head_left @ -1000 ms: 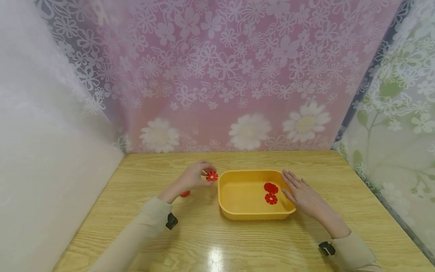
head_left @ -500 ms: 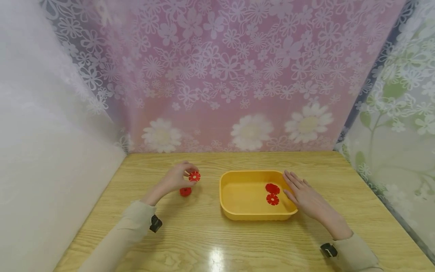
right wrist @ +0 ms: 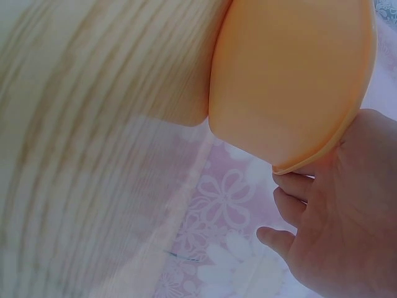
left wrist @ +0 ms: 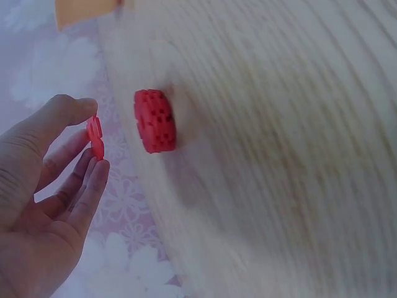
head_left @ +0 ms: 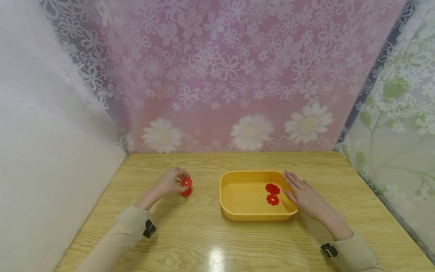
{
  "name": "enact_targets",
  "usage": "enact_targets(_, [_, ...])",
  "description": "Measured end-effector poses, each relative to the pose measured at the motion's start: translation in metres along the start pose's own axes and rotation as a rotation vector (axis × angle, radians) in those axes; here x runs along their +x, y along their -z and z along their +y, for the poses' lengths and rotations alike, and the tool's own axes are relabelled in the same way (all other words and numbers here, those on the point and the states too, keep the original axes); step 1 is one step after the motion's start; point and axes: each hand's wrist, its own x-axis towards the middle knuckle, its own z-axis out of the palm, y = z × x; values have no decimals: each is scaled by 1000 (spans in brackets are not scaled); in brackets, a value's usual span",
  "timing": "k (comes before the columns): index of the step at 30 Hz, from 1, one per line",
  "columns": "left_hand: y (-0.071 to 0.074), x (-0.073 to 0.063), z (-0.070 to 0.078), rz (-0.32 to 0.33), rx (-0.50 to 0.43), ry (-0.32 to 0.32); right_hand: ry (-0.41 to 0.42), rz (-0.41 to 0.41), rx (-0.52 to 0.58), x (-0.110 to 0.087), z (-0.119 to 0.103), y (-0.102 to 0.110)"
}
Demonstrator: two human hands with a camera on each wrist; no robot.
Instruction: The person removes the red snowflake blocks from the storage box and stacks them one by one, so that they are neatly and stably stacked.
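My left hand (head_left: 169, 182) pinches a red notched plastic disc (head_left: 186, 182) between thumb and fingertips; the left wrist view shows this disc (left wrist: 95, 138) edge-on. Just below and in front of it in the head view, a short stack of red notched discs (head_left: 185, 193) sits on the table. The left wrist view shows the stack (left wrist: 155, 121) apart from the held disc. My right hand (head_left: 306, 198) rests with straight fingers on the right rim of a yellow plastic tub (head_left: 238, 217). Inside the tub lie a few red discs (head_left: 272, 199), some overlapping, near its right side.
The wood-grain table (head_left: 204, 245) carries the tub right of centre. A pink flowered cloth (head_left: 210, 113) hangs along the table's far edge. A pale cloth (head_left: 51, 151) stands at the left side and a leafy one (head_left: 397, 162) at the right.
My left hand has moved left, away from the tub, then slightly down to the disc stack, still pinching a red disc. The right hand stays at the tub's rim.
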Motion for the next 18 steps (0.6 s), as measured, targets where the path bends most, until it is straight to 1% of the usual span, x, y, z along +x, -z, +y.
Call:
enact_targets(2, [-2,-2,-2,-1,7,24,0,-4,2,0,0,0])
enact_targets(6, [-6,-5,-7,-4,29,32,-10,-21,12,0,1,-1])
enact_targets(10, [-11,-7,-10,-5,30,20,-6,-14,5,0,1,-1])
enact_targets(11, [-11,-8,-11,-7,22,26,-4,-6,5,0,1,-1])
enact_targets(18, [-15,-11,-16,-10,24,12,16,35,8,-1,2,-4])
